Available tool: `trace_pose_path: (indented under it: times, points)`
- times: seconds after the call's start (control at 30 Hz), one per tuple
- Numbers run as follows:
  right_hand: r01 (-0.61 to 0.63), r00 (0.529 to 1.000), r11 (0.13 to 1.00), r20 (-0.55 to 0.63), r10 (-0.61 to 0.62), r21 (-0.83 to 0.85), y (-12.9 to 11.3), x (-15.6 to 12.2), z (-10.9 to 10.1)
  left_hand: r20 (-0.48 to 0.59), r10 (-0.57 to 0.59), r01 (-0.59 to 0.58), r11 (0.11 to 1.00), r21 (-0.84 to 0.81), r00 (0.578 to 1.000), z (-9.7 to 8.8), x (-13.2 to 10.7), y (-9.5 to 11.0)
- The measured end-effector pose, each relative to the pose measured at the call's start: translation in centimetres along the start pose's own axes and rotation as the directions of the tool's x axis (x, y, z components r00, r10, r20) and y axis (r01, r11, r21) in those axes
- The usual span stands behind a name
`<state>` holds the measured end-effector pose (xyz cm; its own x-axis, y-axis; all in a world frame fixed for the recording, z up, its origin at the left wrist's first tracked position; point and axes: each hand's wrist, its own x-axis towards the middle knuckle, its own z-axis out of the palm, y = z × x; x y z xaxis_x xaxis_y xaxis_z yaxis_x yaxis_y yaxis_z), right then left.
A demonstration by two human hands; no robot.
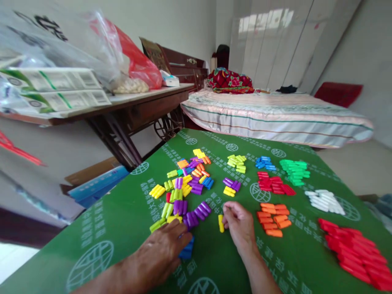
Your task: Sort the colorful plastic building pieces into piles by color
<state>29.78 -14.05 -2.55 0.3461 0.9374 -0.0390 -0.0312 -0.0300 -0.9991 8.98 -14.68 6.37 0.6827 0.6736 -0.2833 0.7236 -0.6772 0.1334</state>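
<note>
My left hand point(159, 253) lies palm down on the green table cover point(122, 220), fingers together over some blue pieces point(186, 251) at the near edge of a mixed pile of coloured plastic pieces point(183, 188). My right hand point(240, 226) rests curled on the cover beside a single yellow piece point(221, 223), its fingertips pinched close together. Whether it holds anything I cannot make out.
Sorted heaps lie to the right: orange point(273, 220), red point(274, 183), green point(294, 170), blue point(265, 163), white point(325, 201), a large red heap point(358, 253), yellow-green point(237, 162). A wooden table with bags point(128, 69) stands left, a bed point(275, 114) behind.
</note>
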Motion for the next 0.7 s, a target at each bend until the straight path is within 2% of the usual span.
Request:
trace_pose_path:
  times: [0.2,0.27,0.37,0.43,0.5,0.6,0.7]
  points:
    - [0.006,1.000,1.000,-0.018,-0.006,0.018,0.0,0.4,0.4,-0.113,0.055,-0.054,0.998,0.010,0.992,3.0,-0.4,-2.3]
    - [-0.001,1.000,0.999,-0.016,0.002,0.032,0.3,0.5,0.6,-0.165,0.071,-0.073,0.997,-0.009,0.984,2.8,-0.3,-2.6]
    - [-0.021,1.000,0.999,-0.011,0.021,0.049,0.7,0.7,0.9,-0.250,0.066,-0.086,0.994,-0.073,0.966,0.6,1.4,-2.2]
    - [-0.041,0.999,0.997,-0.001,0.041,0.065,0.8,0.9,1.1,-0.278,0.057,-0.092,0.989,-0.114,0.959,-1.8,3.9,-1.5]
    - [-0.052,0.999,0.996,0.007,0.051,0.072,0.8,1.0,1.3,-0.302,0.054,-0.095,0.988,-0.120,0.952,-4.3,7.6,-0.7]
    - [-0.042,0.999,0.997,0.004,0.042,0.058,0.9,1.1,1.5,-0.328,0.055,-0.082,0.994,-0.067,0.943,-7.3,14.5,0.8]
    - [-0.053,0.999,0.998,-0.004,0.053,0.044,1.3,1.2,1.6,-0.346,0.058,-0.050,0.998,0.032,0.936,-8.8,21.8,2.7]
